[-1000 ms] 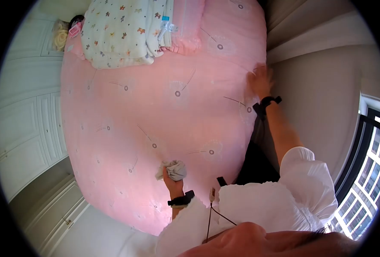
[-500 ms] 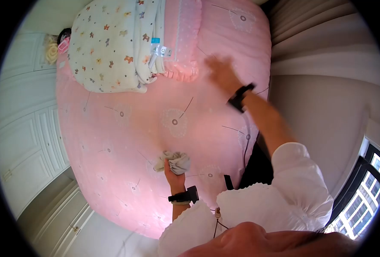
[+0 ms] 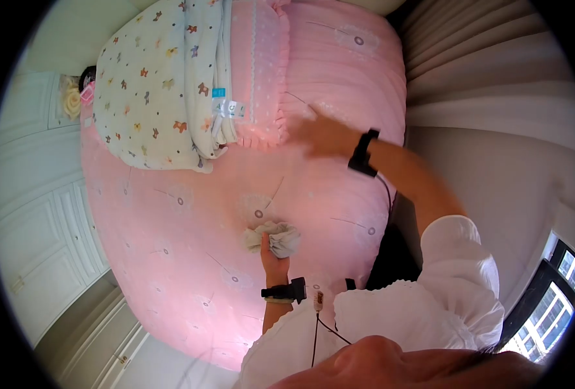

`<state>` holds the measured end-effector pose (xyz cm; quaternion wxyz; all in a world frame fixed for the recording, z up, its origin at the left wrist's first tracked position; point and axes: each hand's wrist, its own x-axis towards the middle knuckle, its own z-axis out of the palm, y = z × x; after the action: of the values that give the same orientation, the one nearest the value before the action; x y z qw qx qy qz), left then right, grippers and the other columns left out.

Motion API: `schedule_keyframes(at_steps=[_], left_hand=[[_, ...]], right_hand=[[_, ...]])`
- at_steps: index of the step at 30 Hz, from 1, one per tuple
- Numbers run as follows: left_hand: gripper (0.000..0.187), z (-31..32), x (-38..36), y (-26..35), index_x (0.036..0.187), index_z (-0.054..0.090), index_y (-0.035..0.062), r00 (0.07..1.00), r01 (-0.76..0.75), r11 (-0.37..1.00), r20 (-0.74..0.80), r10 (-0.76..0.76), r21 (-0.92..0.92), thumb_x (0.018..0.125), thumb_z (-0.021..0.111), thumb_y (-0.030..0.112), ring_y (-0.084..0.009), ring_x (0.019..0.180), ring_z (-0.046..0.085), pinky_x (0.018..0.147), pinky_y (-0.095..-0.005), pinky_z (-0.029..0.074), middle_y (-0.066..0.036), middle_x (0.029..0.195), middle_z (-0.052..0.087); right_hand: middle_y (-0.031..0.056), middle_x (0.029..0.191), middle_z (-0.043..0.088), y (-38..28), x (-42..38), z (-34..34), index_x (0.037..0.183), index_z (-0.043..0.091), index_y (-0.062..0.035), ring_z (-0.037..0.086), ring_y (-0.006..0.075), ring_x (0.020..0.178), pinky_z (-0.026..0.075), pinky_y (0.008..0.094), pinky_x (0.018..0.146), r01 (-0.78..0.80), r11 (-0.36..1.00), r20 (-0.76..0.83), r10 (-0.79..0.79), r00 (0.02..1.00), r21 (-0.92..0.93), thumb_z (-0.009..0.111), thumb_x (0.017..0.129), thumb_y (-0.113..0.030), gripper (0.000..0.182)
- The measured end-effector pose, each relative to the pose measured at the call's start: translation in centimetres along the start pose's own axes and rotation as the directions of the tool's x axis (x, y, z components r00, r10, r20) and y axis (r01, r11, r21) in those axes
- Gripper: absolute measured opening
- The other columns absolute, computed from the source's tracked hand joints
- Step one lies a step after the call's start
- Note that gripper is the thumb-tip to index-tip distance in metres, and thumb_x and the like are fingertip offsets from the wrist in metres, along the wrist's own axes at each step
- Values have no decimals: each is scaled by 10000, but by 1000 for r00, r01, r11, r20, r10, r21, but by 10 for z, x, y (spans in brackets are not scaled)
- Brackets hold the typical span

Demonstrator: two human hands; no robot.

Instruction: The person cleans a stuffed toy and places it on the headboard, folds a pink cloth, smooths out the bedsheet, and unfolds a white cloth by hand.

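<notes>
My left hand (image 3: pixel 275 264) is closed round a crumpled light grey-beige cloth (image 3: pixel 281 238), with the thumb on top of it, low over the pink bedspread (image 3: pixel 190 236). What the cloth is exactly cannot be made out. My right hand (image 3: pixel 320 135) reaches across the bed, palm down and blurred by motion. Its fingers look stretched out and apart, with nothing seen in them. They are beside the ruffled edge of a pink pillow (image 3: pixel 261 97). A folded white blanket with small bear prints (image 3: pixel 148 91) lies on the left of that pillow.
White cabinets (image 3: pixel 47 240) line the left side. Grey-brown curtains (image 3: pixel 482 78) hang at the right, with a window (image 3: pixel 547 311) lower down. A cream artificial rose (image 3: pixel 71 102) shows at the far left. A black strap and cable device (image 3: pixel 363 155) sits on my right wrist.
My right hand has swung left and slightly down, towards the pillow's ruffle. My left hand with the cloth has shifted slightly right. The view has tilted a little, so the bedding appears lower.
</notes>
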<state>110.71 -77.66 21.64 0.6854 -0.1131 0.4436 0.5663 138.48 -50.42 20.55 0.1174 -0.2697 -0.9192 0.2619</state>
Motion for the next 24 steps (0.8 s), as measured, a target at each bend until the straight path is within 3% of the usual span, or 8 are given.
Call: schedule_keyframes(at_steps=[2,3,6,9,13,17,19,24], left_hand=[[277,1,3,-5,1211,521,80,999,-35,999,-22,35,22,980,487,230,-248,1106,566,975,-435,449,-64,1178,594],[277,-3,4,-7,1213,519,82,998,-31,999,-48,31,13,980,489,227,-246,1105,566,974,-432,450,-64,1177,593],[271,-11,6,-11,1213,520,87,994,-29,1000,-101,30,5,979,493,220,-240,1097,570,964,-426,458,-63,1167,594],[257,-7,16,-16,1198,529,90,995,-23,999,-100,28,49,979,493,219,-236,1069,582,941,-420,472,-60,1139,602],[239,-5,18,-14,1169,544,87,990,-30,995,-135,42,93,977,498,222,-231,1019,601,905,-412,491,-57,1099,614],[235,-3,17,-14,1157,550,81,984,-40,998,-168,49,57,973,503,219,-231,991,610,891,-408,498,-60,1076,620],[239,-11,19,-12,1158,551,77,983,-26,997,-182,38,69,972,503,218,-234,991,612,889,-411,500,-64,1077,622],[256,-15,26,-17,1165,549,65,984,10,997,-177,3,74,972,498,224,-236,996,614,884,-413,504,-69,1089,624]], right_hand=[[69,1455,396,101,-15,-10,1366,452,-158,315,240,1372,157,565,1116,-425,840,-406,278,870,-336,582,846,-331,563],[82,1410,444,159,-29,-24,1360,442,-109,374,261,1326,237,507,1098,-533,819,-501,560,660,212,571,848,-320,568],[93,1380,454,141,-50,-121,1325,475,-117,385,292,1295,309,510,1044,-858,365,-594,619,514,-362,543,865,-284,495],[111,1397,424,97,2,-112,1285,531,-148,341,341,1313,310,593,1010,-731,593,-342,647,682,-338,527,874,-258,425],[78,1387,438,57,59,-21,1247,532,-147,326,291,1330,236,596,1043,-61,947,-193,-2,981,-316,588,823,-261,442],[60,1364,465,142,41,-53,1231,561,-197,335,283,1328,231,697,994,-410,822,-441,222,870,-394,587,837,-312,412],[98,1341,482,181,0,-117,1283,530,-175,389,313,1282,358,562,991,-754,654,-503,635,587,-54,581,837,-342,479],[100,1456,374,146,-44,-122,1342,487,-192,306,317,1354,237,643,1031,-721,534,-508,514,692,-442,572,881,-366,501]])
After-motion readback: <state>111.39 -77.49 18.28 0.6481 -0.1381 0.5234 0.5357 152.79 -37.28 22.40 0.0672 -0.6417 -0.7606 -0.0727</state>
